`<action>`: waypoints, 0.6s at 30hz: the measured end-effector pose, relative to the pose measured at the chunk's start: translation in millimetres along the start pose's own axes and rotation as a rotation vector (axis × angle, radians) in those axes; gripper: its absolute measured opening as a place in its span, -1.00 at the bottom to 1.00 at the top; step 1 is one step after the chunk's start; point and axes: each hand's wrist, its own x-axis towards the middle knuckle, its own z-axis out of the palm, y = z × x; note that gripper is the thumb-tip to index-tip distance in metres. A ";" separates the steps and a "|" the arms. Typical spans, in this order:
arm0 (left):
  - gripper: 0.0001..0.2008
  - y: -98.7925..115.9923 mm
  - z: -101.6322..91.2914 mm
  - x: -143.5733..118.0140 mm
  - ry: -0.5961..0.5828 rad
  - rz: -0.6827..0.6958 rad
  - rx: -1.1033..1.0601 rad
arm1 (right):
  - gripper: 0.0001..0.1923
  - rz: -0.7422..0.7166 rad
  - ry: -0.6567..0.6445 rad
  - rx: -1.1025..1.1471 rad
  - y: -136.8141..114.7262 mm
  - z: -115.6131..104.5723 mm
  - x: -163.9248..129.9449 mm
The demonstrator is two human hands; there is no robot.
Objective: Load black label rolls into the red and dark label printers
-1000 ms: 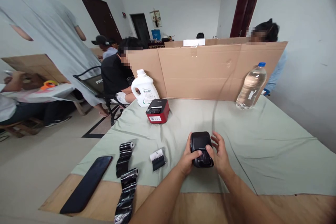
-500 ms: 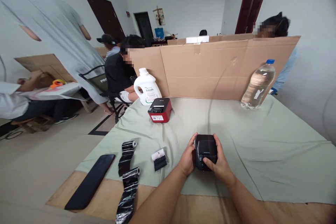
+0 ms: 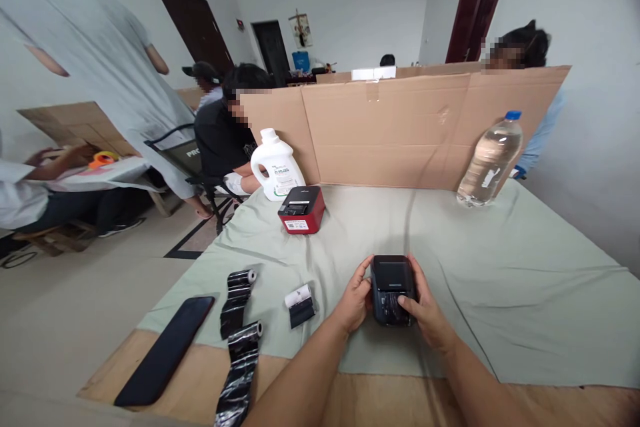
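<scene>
A small black portable printer (image 3: 394,275) is held between my two hands above the green cloth. My left hand (image 3: 356,300) grips its left side, fingers curled along the edge. From the right side my right hand (image 3: 425,307) holds it, the thumb pressed on the glossy lower front panel. To the left lies a small paper roll (image 3: 299,307) with a black strip pulled out. Two rolls of shiny black film, an upper roll (image 3: 239,300) and a lower roll (image 3: 241,367), lie partly unrolled further left. A red and black printer (image 3: 302,211) stands behind them.
A long black pad (image 3: 167,350) lies at the table's left corner. At the back stand a white jug (image 3: 277,167) and a clear water bottle (image 3: 490,160), before a cardboard partition (image 3: 390,137). People sit and stand beyond the table.
My right thumb has slid to the right across the printer's front panel. Both hands still hold the printer in nearly the same place; the view has shifted slightly.
</scene>
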 end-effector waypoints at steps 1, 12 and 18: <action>-0.27 0.8 1.1 -0.5 0.002 -0.006 0.000 | -0.08 0.013 -0.009 0.038 -0.1 -0.9 0.0; -0.31 6.6 9.0 -7.3 0.007 -0.062 0.018 | -0.51 -0.034 0.231 -0.073 2.2 -12.4 10.5; -0.42 6.9 19.9 -12.2 -0.062 -0.148 -0.013 | -0.56 0.001 0.374 -0.204 2.3 -22.0 16.7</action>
